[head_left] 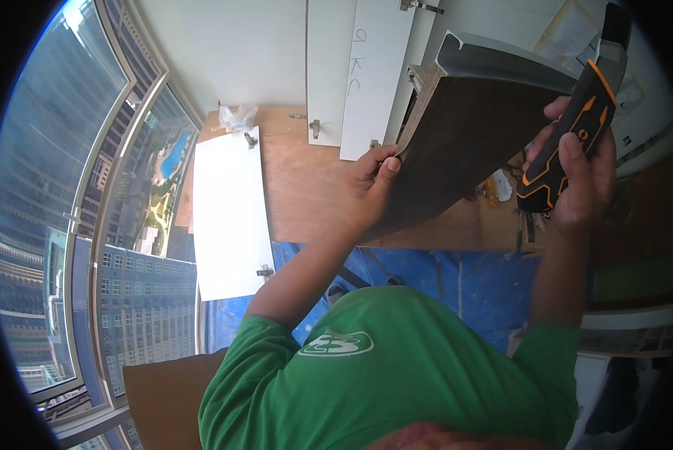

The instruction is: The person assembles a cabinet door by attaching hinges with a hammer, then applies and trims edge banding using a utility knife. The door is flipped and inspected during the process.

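A dark panel (456, 142), like a cabinet door, is tilted up in front of me. A pale metal profile (501, 58) runs along its upper edge. My left hand (375, 180) pinches the panel's left edge between thumb and fingers. On the right, my right hand (580, 165) is closed around a black hand tool (576, 124) with orange lines, held upright near the panel's right side. The tool's grey and black upper end points away from me, and its exact kind is unclear.
A white door panel (228, 217) with hinges lies at the left of the wooden worktop (299, 184). More white panels (374, 75) stand at the back. Small items, including a white lump (501, 186), sit at the right. Blue sheeting (456, 277) covers the floor; windows (59, 202) line the left.
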Motion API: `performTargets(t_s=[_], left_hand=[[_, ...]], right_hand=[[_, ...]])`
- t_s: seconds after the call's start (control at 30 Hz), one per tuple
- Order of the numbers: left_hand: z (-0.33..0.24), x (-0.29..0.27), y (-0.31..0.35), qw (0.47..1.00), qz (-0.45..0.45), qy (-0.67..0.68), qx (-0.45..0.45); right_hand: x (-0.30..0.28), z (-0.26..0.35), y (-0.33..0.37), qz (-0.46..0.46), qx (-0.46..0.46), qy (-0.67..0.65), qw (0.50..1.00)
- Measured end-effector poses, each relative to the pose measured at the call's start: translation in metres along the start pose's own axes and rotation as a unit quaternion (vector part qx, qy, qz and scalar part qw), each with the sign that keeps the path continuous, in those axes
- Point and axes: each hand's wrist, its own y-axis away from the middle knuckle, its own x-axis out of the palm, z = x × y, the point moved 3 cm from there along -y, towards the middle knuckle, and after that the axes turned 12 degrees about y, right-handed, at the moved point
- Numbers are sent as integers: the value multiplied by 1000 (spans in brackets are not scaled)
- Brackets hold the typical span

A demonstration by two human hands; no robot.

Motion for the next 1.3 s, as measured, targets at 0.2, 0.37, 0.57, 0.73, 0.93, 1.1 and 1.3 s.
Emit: performTargets(t_s=[0.2, 0.37, 0.57, 0.73, 0.93, 1.1, 1.3], left_hand=[[9, -9, 4, 1000, -22, -10, 12], [8, 4, 8, 997, -34, 72, 9], [-3, 12, 10, 995, -36, 66, 70], [-2, 9, 8, 995, -48, 60, 63], [3, 0, 5, 997, -28, 53, 56], [-4, 2, 9, 998, -14, 41, 40], [-7, 3, 10, 997, 18, 62, 45]], right_hand=[[16, -2, 76, 152, 153, 33, 976], [25, -3, 102, 313, 340, 103, 881], [37, 6, 98, 377, 277, 206, 860], [41, 6, 92, 373, 247, 211, 869], [42, 4, 86, 361, 195, 253, 876], [43, 2, 85, 374, 203, 272, 863], [48, 7, 88, 356, 171, 263, 880]])
